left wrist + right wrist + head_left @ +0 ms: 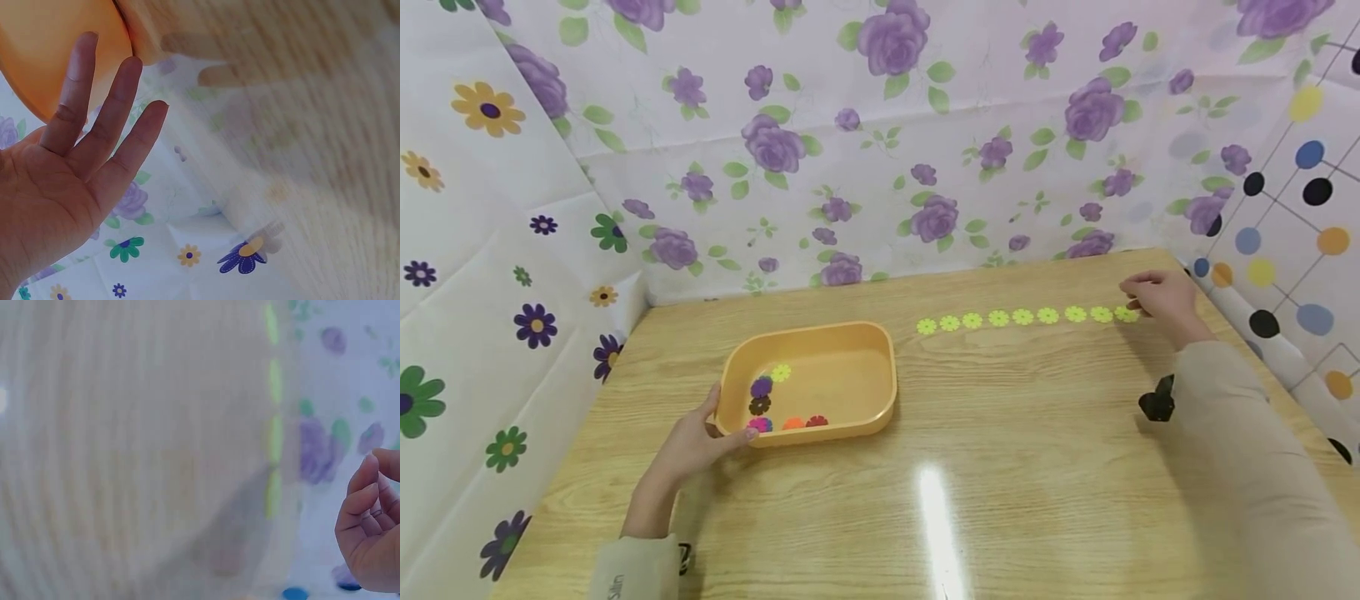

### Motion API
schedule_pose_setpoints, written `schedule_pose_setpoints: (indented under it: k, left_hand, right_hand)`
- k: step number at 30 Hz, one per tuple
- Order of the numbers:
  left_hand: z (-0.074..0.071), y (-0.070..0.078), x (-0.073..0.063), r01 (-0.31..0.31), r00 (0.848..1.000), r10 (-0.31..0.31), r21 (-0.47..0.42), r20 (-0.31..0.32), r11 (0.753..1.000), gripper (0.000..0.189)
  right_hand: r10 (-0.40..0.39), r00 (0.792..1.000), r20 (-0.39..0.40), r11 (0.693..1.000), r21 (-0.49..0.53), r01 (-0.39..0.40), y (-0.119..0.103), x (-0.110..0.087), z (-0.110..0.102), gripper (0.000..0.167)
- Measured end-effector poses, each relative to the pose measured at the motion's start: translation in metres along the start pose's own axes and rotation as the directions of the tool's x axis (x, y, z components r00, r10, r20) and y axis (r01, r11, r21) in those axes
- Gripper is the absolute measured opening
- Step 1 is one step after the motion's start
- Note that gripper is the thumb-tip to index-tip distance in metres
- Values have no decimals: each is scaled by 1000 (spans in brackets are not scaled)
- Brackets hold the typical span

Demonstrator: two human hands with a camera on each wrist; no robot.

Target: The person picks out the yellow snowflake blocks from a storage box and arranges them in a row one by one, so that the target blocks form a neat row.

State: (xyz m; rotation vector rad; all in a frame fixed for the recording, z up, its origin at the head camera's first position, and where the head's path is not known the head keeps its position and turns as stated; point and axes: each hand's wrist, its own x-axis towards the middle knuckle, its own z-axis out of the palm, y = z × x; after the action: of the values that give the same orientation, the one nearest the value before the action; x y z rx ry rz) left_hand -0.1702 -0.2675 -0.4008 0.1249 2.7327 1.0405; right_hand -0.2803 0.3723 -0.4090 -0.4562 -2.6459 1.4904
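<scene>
An orange-yellow plastic basin [820,431] stands on the table at centre left. My left hand [692,442] holds its near left corner, the thumb at the front rim. In the left wrist view three fingers [128,134] stretch out straight beside the basin's wall [37,56]. Flower-shaped pieces lie inside: a yellow one [782,372], a purple one [762,387], a brown one [760,406] and several others along the near wall. Over the right end of a row of yellow flower pieces [1023,317] is my right hand [1163,300], fingers curled and fingertips together; nothing shows between them.
The row runs along the back part of the wooden table [1037,467]. A floral sheet [865,158] rises behind it, with patterned sheets at both sides. A small black object [1157,402] shows by the right sleeve.
</scene>
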Motion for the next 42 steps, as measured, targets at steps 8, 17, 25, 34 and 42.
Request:
schedule_pose_setpoints:
  k: [8, 17, 25, 34, 42]
  left_hand:
    - [0, -1, -1, -20, 1000, 20, -20, -6, 1000, 102]
    - [1, -2, 0, -23, 1000, 23, -13, -12, 1000, 101]
    - [1, 0, -1, -29, 999, 29, -27, -14, 999, 101]
    - [0, -2, -1, -43, 999, 43, -35, -10, 998, 101]
    - [1, -4, 0, -23, 1000, 23, -27, -9, 999, 103]
  right_hand:
    - [-64, 997, 35, 998, 28, 63, -37, -9, 22, 37]
    - [-130, 984, 125, 990, 66, 123, -72, -17, 57, 36]
    - [-209, 962, 177, 978, 50, 203, -93, -25, 90, 30]
    - [-324, 917, 232, 946, 51, 321, -127, -35, 125, 27]
    - [-383, 874, 299, 921, 45, 388, -157, -39, 152, 28]
